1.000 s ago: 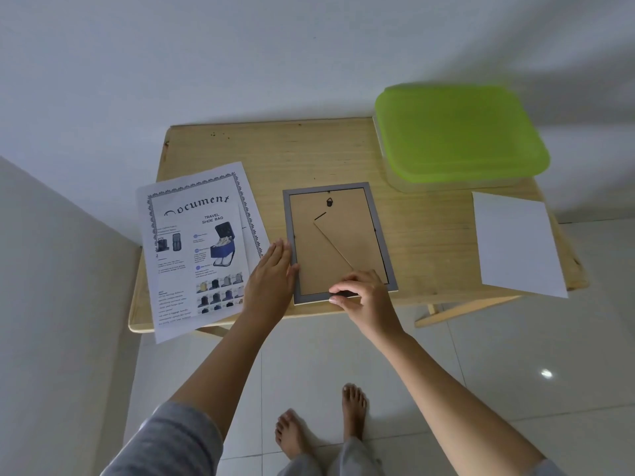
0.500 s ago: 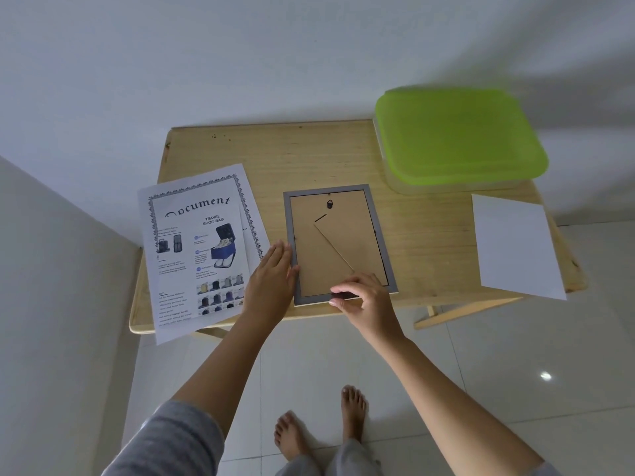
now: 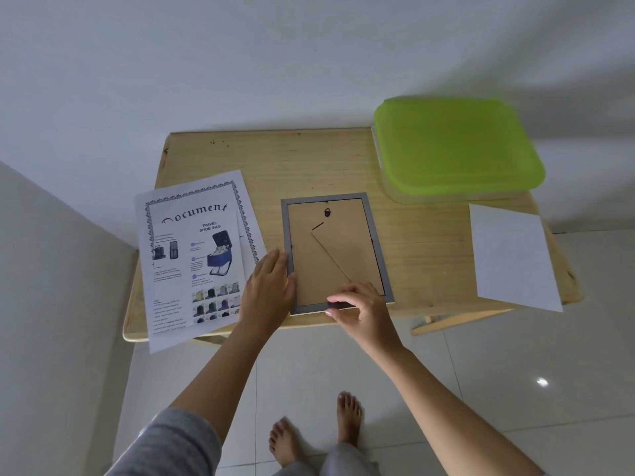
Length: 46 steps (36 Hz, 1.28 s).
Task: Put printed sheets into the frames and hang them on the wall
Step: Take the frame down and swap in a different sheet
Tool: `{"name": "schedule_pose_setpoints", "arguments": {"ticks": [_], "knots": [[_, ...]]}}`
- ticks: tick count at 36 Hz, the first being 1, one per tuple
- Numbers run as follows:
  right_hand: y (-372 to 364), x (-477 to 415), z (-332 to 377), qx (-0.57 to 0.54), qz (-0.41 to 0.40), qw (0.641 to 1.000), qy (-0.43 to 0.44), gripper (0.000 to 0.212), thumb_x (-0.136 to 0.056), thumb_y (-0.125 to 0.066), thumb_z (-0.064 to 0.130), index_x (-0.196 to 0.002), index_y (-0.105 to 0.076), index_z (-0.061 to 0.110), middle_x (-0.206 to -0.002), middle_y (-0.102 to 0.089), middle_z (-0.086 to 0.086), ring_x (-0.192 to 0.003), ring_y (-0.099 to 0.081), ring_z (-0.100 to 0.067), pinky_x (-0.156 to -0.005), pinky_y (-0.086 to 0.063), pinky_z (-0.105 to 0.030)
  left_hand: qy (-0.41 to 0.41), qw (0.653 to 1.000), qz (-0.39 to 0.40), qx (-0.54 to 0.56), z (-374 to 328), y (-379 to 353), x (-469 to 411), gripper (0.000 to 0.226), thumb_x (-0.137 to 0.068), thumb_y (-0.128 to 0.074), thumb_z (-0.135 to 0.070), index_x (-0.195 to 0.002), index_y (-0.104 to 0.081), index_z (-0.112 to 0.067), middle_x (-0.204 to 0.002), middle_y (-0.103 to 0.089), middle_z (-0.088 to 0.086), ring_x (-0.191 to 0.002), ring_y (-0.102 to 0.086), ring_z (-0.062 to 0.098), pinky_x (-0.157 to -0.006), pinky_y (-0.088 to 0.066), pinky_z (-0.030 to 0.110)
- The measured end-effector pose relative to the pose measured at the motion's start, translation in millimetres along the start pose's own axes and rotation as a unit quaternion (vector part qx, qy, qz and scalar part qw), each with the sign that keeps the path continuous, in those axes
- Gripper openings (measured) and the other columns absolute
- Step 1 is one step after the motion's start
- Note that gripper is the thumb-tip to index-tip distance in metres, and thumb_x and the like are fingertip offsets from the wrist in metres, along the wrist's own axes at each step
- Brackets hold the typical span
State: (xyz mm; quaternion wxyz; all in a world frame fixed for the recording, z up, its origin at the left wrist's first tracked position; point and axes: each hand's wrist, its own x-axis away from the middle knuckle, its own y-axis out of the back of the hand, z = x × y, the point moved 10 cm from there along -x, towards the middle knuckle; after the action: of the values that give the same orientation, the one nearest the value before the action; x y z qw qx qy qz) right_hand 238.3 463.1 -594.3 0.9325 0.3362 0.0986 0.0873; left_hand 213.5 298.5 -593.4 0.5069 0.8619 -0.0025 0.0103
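Two frame [image 3: 335,255] edges engaged — left hand [image 3: 269,286] flat on left, right hand [image 3: 360,309] seemingly pinching bottom clip [image 3: 338,305].

A light wooden table [image 3: 309,166] stands pushed against a plain white wall [image 3: 240,63]. On its far right corner sits a green-lidded plastic box [image 3: 453,146]. Pale glossy floor tiles [image 3: 515,372] below catch one small bright reflection.

A soft grey sleeve [image 3: 171,444] ends near the left elbow; the left hand [image 3: 271,286] and right hand [image 3: 360,310] are bare, trousers [image 3: 343,463] grey, feet [image 3: 348,415] bare
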Motion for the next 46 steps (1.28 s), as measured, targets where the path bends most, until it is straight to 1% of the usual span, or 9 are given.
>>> {"name": "schedule_pose_setpoints", "arguments": {"ticks": [8, 13, 18, 21, 29, 32, 35, 37, 46], "knots": [[3, -3, 0, -0.027, 0.025, 0.999, 0.007, 0.025, -0.081, -0.062, 0.035, -0.097, -0.070, 0.017, -0.089, -0.064, 0.005, -0.088, -0.058, -0.007, -0.075, -0.050, -0.023, 0.015, 1.000, -0.020, -0.008, 5, -1, -9, 0.037, -0.092, -0.046, -0.018, -0.127, -0.045, -0.006, -0.131, -0.047, 0.010, -0.121, -0.043, 0.025, -0.099, -0.039, 0.038], [22, -32, 1, -0.029, 0.013, 0.999, 0.009, 0.022, -0.086, -0.059, 0.030, -0.100, -0.069, 0.015, -0.085, -0.061, 0.008, -0.078, -0.056, 0.001, -0.071, -0.044, -0.012, 0.017, 0.999, -0.020, -0.025, 9, -4, -12, 0.048, -0.095, -0.031, -0.030, -0.138, -0.037, -0.010, -0.146, -0.036, 0.009, -0.136, -0.032, 0.024, -0.108, -0.028, 0.040], [37, -93, -4, 0.003, -0.028, 1.000, 0.013, 0.014, -0.086, -0.062, 0.010, -0.098, -0.069, 0.009, -0.090, -0.067, -0.004, -0.083, -0.062, -0.014, -0.081, -0.046, -0.019, 0.017, 0.999, -0.019, -0.024, 18, -13, -14, 0.061, -0.092, -0.013, -0.044, -0.145, -0.026, -0.016, -0.152, -0.025, 0.003, -0.142, -0.015, 0.013, -0.114, -0.011, 0.031], [34, -131, -11, 0.028, -0.020, 0.999, -0.015, 0.021, -0.090, -0.055, 0.016, -0.107, -0.066, 0.009, -0.102, -0.066, -0.005, -0.096, -0.059, -0.015, -0.090, -0.043, -0.024, 0.022, 0.999, -0.025, -0.014, 21, -16, -12, 0.060, -0.092, -0.013, -0.044, -0.144, -0.023, -0.016, -0.152, -0.022, 0.000, -0.141, -0.011, 0.009, -0.116, -0.009, 0.030], [11, -189, -22, 0.085, 0.014, 0.996, 0.005, 0.020, -0.086, -0.061, 0.011, -0.104, -0.068, 0.004, -0.103, -0.065, -0.009, -0.100, -0.055, -0.022, -0.083, -0.037, -0.020, 0.031, 0.998, -0.044, -0.012, 23, -17, -12, 0.053, -0.095, -0.022, -0.039, -0.143, -0.029, -0.016, -0.149, -0.023, -0.004, -0.140, -0.017, 0.009, -0.114, -0.009, 0.026], [8, -193, -26, 0.083, 0.014, 0.996, 0.011, 0.019, -0.084, -0.065, 0.012, -0.100, -0.070, 0.005, -0.098, -0.066, -0.009, -0.095, -0.058, -0.024, -0.083, -0.042, -0.024, 0.032, 0.998, -0.046, -0.013, 24, -16, -13, 0.052, -0.095, -0.025, -0.038, -0.142, -0.030, -0.016, -0.149, -0.025, -0.003, -0.139, -0.018, 0.009, -0.114, -0.010, 0.026], [9, -195, -27, 0.070, 0.001, 0.997, 0.016, 0.016, -0.080, -0.068, 0.012, -0.094, -0.072, 0.005, -0.092, -0.067, -0.008, -0.088, -0.061, -0.024, -0.084, -0.048, -0.039, 0.033, 0.998, -0.048, -0.016, 24, -16, -13, 0.052, -0.095, -0.026, -0.037, -0.141, -0.033, -0.015, -0.148, -0.028, -0.002, -0.138, -0.019, 0.008, -0.114, -0.011, 0.027], [11, -196, -26, 0.066, -0.006, 0.998, 0.020, 0.014, -0.079, -0.069, 0.012, -0.091, -0.073, 0.006, -0.089, -0.068, -0.008, -0.086, -0.061, -0.024, -0.082, -0.049, -0.043, 0.034, 0.998, -0.049, -0.015, 24, -16, -13, 0.052, -0.095, -0.026, -0.037, -0.141, -0.033, -0.015, -0.148, -0.027, -0.002, -0.138, -0.020, 0.008, -0.114, -0.012, 0.027], [8, -196, -22, 0.073, -0.019, 0.996, 0.043, 0.009, -0.080, -0.067, 0.006, -0.086, -0.072, 0.003, -0.085, -0.068, -0.010, -0.084, -0.060, -0.024, -0.074, -0.044, -0.025, 0.029, 0.998, -0.057, -0.015, 24, -15, -13, 0.051, -0.094, -0.028, -0.036, -0.140, -0.034, -0.015, -0.148, -0.028, -0.002, -0.139, -0.022, 0.009, -0.114, -0.016, 0.030]]}}
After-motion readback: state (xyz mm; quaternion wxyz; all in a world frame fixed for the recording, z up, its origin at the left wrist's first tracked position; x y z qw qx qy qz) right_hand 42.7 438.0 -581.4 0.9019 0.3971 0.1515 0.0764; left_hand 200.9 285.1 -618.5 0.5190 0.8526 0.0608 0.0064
